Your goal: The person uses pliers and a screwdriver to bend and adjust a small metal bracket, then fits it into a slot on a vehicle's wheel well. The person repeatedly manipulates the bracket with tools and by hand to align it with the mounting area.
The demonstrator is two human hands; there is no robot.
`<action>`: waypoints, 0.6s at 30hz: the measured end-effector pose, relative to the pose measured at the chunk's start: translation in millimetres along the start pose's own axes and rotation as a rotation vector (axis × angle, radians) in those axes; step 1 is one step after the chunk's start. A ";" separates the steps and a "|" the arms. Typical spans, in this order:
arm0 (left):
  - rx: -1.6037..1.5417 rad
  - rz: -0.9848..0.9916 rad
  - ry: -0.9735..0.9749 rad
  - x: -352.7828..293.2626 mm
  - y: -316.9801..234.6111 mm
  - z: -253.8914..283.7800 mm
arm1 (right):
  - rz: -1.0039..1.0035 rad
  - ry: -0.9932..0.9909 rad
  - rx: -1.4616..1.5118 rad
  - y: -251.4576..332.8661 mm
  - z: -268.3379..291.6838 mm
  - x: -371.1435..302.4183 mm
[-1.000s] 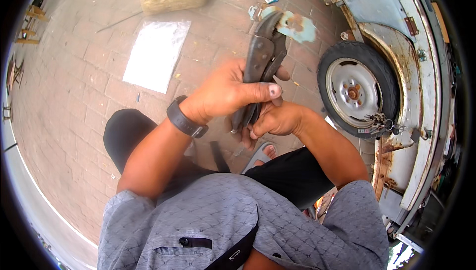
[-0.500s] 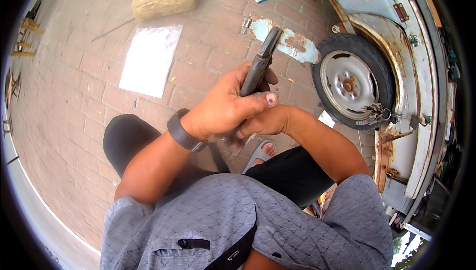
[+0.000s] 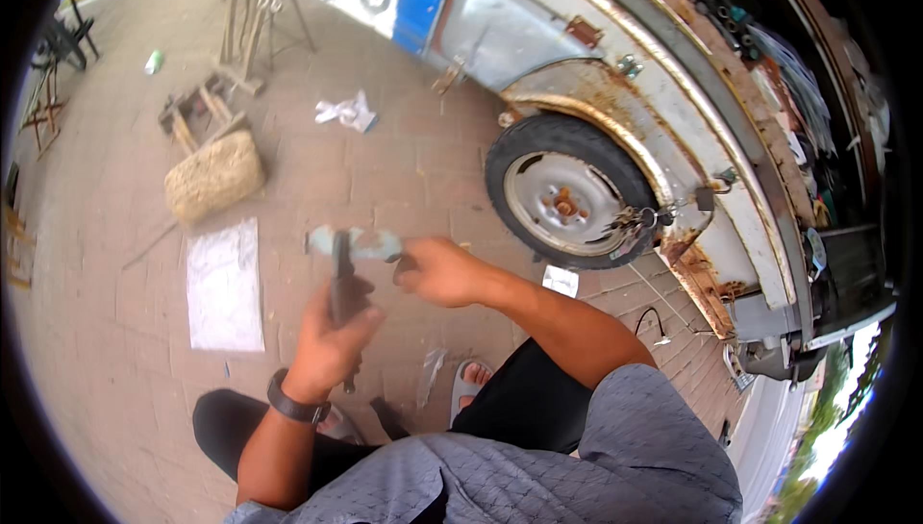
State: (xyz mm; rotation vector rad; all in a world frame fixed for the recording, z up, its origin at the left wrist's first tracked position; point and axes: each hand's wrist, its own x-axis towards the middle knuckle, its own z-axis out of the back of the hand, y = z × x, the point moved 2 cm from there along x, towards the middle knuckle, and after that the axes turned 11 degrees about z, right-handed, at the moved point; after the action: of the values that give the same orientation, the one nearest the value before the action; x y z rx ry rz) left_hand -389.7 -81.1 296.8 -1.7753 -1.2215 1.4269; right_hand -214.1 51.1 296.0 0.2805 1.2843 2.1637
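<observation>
My left hand is wrapped round the handles of dark metal pliers, with their jaws pointing away from me. Behind the jaws lies a flat strip of sheet metal, pale blue and rust-spotted. The curled fingers of my right hand grip its right end and hide that end. The pliers cover part of the strip, so I cannot tell whether the jaws touch it.
To the right stands a rusty white vehicle body with a wheel. A white sheet, a worn block-like seat and a white glove lie on the brick paving. A wooden stand is farther back.
My hands have come apart; the right one now has the sheet-metal strip, which has left its place near the wheel. The pliers stay in my left hand. The view has turned.
</observation>
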 end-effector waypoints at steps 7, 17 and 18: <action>-0.075 0.053 -0.023 9.7 4.2 2.9 | 0.065 -0.267 -0.116 -17.2 35.1 -10.2; -0.225 0.210 -0.048 12.4 10.5 6.0 | 0.078 -0.096 -0.437 -20.9 19.6 -20.4; -0.211 0.226 -0.044 14.7 12.0 5.4 | 0.096 -0.108 -0.461 -23.0 20.7 -20.6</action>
State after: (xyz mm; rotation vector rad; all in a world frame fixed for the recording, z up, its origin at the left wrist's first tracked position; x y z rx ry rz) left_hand -390.8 -73.9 278.5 -2.0916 -1.2657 1.5149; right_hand -179.2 62.1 289.4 0.2667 0.6965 2.4142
